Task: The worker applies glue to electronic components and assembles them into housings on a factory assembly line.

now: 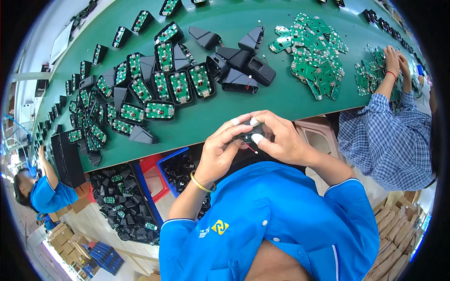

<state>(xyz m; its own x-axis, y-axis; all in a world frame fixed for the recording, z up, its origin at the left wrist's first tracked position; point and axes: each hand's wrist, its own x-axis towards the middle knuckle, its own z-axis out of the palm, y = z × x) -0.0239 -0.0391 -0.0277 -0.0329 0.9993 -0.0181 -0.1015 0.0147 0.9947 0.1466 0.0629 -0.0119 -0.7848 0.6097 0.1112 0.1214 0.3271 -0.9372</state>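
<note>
Both my hands meet over the near edge of the green table, around a small black plastic housing (pixel 245 137). My left hand (pixel 222 149) grips its left side with bent fingers. My right hand (pixel 282 139) closes on it from the right, thumb and fingertips pressed to it. White coverings sit on several of my fingertips. A thin red wire (pixel 251 148) with a small white plug hangs out below my fingers. Much of the housing is hidden by my hands. Beyond them lie empty-looking black housings (pixel 239 80), some with wires, and housings fitted with green circuit boards (pixel 180 86).
Loose green circuit boards (pixel 315 56) are heaped at the far right of the green table (pixel 206 133). A person in a checked shirt (pixel 386 136) handles boards at right; another in blue (pixel 51 189) sits at left. Below the edge stand a bin of housings (pixel 124 206) and a blue crate (pixel 164 161).
</note>
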